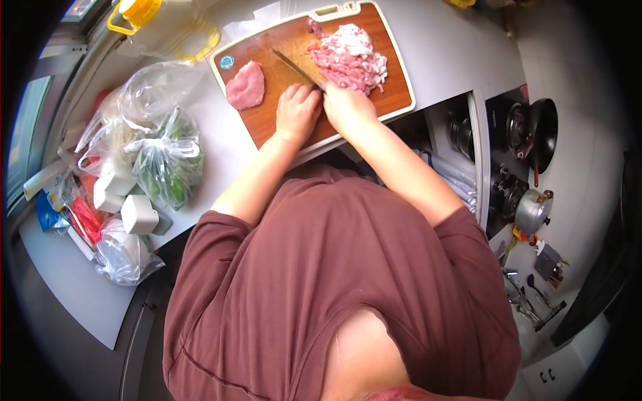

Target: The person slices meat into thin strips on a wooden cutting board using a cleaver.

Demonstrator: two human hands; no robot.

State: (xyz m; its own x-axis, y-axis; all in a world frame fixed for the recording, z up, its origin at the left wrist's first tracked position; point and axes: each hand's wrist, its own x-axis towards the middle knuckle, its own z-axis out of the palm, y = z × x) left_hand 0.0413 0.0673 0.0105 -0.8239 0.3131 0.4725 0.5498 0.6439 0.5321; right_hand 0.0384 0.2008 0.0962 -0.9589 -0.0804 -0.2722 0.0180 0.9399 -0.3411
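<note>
Thin knife (pixel 294 65) slants over wood-grained board (pixel 277 77), handle hidden inside right hand's (pixel 348 107) tight clench. Left hand (pixel 299 110) curled over board's near part; anything beneath hidden, grip impossible to tell. Smooth pink slice (pixel 247 85) on board's left; shredded meat (pixel 350 60) heaped on board's right.

- Shirt (pixel 314 260): dark maroon-brown, loose cut, matte cloth; long soft creases run down the front.
- Left sleeve (pixel 212 250): short, wide, same cloth.
- Right sleeve (pixel 471 257): matching cut and colour.
- Seam (pixel 207 369): raised, curved line near the left shoulder.
- Neckline (pixel 358 308): open, rounded.
- Left hand (pixel 298 110), right hand (pixel 348 108): bare; forearms likewise.
</note>
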